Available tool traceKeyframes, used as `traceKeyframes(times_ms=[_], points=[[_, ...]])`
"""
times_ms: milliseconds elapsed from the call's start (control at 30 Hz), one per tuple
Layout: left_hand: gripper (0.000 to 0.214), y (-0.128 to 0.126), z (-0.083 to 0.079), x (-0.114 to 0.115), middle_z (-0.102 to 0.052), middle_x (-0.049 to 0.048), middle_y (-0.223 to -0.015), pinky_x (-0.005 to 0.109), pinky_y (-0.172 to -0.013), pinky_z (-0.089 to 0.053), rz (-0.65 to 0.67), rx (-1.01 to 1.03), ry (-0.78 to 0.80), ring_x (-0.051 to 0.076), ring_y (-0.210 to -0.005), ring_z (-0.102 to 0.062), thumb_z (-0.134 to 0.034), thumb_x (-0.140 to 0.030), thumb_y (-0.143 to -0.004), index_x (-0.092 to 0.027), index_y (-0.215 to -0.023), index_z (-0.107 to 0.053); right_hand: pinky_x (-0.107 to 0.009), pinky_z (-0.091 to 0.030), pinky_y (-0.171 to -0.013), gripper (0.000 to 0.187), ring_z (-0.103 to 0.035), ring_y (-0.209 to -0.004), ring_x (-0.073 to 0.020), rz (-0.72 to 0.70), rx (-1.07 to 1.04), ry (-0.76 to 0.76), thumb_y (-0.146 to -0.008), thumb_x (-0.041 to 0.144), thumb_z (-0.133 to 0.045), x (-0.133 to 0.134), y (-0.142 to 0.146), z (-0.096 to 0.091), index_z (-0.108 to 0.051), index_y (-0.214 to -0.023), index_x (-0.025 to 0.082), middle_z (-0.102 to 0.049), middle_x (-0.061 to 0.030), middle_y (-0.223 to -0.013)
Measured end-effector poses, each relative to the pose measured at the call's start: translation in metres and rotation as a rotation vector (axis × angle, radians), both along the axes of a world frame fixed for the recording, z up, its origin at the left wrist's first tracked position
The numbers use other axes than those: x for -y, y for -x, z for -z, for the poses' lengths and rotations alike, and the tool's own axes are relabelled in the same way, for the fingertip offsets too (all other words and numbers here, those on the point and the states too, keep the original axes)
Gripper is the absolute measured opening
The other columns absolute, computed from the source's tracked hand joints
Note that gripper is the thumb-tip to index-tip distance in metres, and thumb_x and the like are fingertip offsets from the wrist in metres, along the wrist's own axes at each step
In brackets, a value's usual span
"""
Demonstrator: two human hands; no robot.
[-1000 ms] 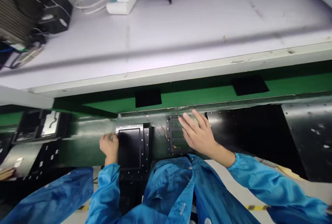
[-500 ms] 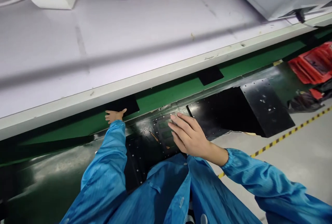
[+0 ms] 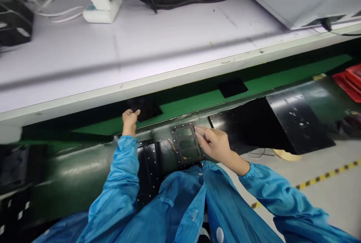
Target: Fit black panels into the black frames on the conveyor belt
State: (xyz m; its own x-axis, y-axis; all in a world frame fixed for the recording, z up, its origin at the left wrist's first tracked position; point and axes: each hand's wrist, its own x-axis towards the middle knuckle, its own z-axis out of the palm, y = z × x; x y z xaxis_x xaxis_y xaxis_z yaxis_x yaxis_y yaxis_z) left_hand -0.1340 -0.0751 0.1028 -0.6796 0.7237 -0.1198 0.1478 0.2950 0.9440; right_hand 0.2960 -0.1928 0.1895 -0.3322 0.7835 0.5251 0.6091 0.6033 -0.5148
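My left hand (image 3: 129,121) reaches to the green strip under the bench edge. Its fingers are curled and the thumb lies at the left end of a flat black sheet (image 3: 147,108), which it appears to grip. Over the dark ledge, my right hand (image 3: 216,143) is closed in a pinch at the upper right edge of a black frame (image 3: 180,148) with several windows and small pale dots along its border. Something small and greyish shows between the fingertips, too blurred to name. The frame lies flat in front of my blue coat.
Another black sheet (image 3: 232,88) lies farther right on the green strip (image 3: 194,104). Dark panels (image 3: 299,119) rest on the ledge to the right, near a red bin (image 3: 351,81). Above is the white bench (image 3: 158,44), with a power strip (image 3: 103,10) and cables. Black dotted parts (image 3: 146,168) lie left of the frame.
My left hand has gone from spread fingers to curled at the black sheet. The right hand's fingers have closed into a pinch by the frame. The view has shifted, showing more at left.
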Motion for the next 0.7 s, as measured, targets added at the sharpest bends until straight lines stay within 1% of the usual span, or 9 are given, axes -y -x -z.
traceKeyframes(times_ms=[100,200,300,367,433,500,567,633,700], points=[[0.042,-0.052,-0.036,0.051,-0.053,-0.0041,-0.07,0.025,-0.069,-0.048,0.049,0.117,-0.211,0.011,-0.068,-0.053,-0.089,-0.039,-0.069,-0.019,-0.072,-0.052,-0.027,-0.044,-0.058,0.041,-0.054,-0.047,-0.0136,0.045,-0.008,0.304,-0.095,0.024,-0.055,-0.016,-0.022,0.045,-0.077,-0.13,0.023,-0.066,0.0037,-0.057],[0.038,-0.099,-0.06,0.116,-0.064,-0.0006,-0.08,0.027,-0.073,-0.05,0.061,0.231,-0.36,0.014,-0.075,-0.06,-0.088,-0.044,-0.07,-0.019,-0.081,-0.062,-0.03,-0.049,-0.062,0.044,-0.054,-0.047,-0.0158,-0.003,-0.004,0.539,-0.089,0.029,-0.055,-0.025,-0.052,0.085,-0.08,-0.125,0.026,-0.073,0.0011,-0.065],[0.037,-0.138,-0.07,0.177,-0.063,-0.0019,-0.075,0.026,-0.068,-0.048,0.045,0.243,-0.31,0.013,-0.068,-0.059,-0.087,-0.046,-0.073,-0.02,-0.078,-0.061,-0.034,-0.056,-0.071,0.046,-0.066,-0.061,-0.0198,0.018,-0.179,0.659,-0.092,0.036,-0.057,-0.02,-0.084,0.112,-0.077,-0.13,0.023,-0.079,-0.004,-0.078],[0.041,-0.16,-0.071,0.203,-0.057,-0.0037,-0.068,0.024,-0.062,-0.044,0.1,0.198,-0.201,0.012,-0.063,-0.054,-0.088,-0.046,-0.072,-0.02,-0.071,-0.057,-0.039,-0.059,-0.083,0.048,-0.074,-0.081,-0.023,0.019,-0.305,0.657,-0.093,0.042,-0.062,-0.016,-0.097,0.122,-0.074,-0.136,0.022,-0.081,-0.0076,-0.097],[0.045,-0.179,-0.069,0.213,-0.052,-0.0048,-0.063,0.023,-0.059,-0.039,0.243,0.168,-0.067,0.01,-0.059,-0.049,-0.09,-0.047,-0.071,-0.02,-0.066,-0.054,-0.045,-0.057,-0.099,0.056,-0.072,-0.108,-0.0265,-0.064,-0.353,0.621,-0.09,0.048,-0.072,-0.016,-0.1,0.127,-0.07,-0.14,0.024,-0.076,-0.0107,-0.125],[0.05,-0.194,-0.063,0.208,-0.048,-0.0056,-0.059,0.023,-0.056,-0.035,0.405,0.193,0.074,0.009,-0.056,-0.045,-0.091,-0.05,-0.07,-0.02,-0.061,-0.052,-0.049,-0.053,-0.109,0.066,-0.064,-0.129,-0.0289,-0.235,-0.375,0.665,-0.084,0.051,-0.08,-0.02,-0.093,0.132,-0.067,-0.144,0.026,-0.066,-0.0116,-0.145],[0.053,-0.207,-0.054,0.194,-0.048,-0.0055,-0.056,0.024,-0.055,-0.033,0.52,0.273,0.203,0.009,-0.054,-0.044,-0.091,-0.053,-0.068,-0.019,-0.059,-0.052,-0.05,-0.05,-0.112,0.069,-0.061,-0.135,-0.0298,-0.477,-0.414,0.848,-0.083,0.054,-0.082,-0.025,-0.081,0.139,-0.067,-0.143,0.025,-0.065,-0.0123,-0.147],[0.049,-0.217,-0.041,0.177,-0.056,-0.0033,-0.059,0.025,-0.056,-0.036,0.573,0.359,0.289,0.011,-0.056,-0.049,-0.093,-0.053,-0.064,-0.019,-0.06,-0.058,-0.049,-0.051,-0.111,0.066,-0.065,-0.128,-0.0297,-0.702,-0.443,1.111,-0.082,0.056,-0.082,-0.028,-0.068,0.15,-0.071,-0.138,0.022,-0.07,-0.0131,-0.14],[0.045,-0.223,-0.027,0.165,-0.065,0.0003,-0.066,0.027,-0.061,-0.042,0.547,0.368,0.289,0.014,-0.062,-0.058,-0.095,-0.05,-0.059,-0.017,-0.065,-0.065,-0.049,-0.053,-0.108,0.063,-0.07,-0.119,-0.03,-0.788,-0.467,1.331,-0.081,0.057,-0.084,-0.027,-0.057,0.162,-0.074,-0.129,0.019,-0.075,-0.013,-0.129]])
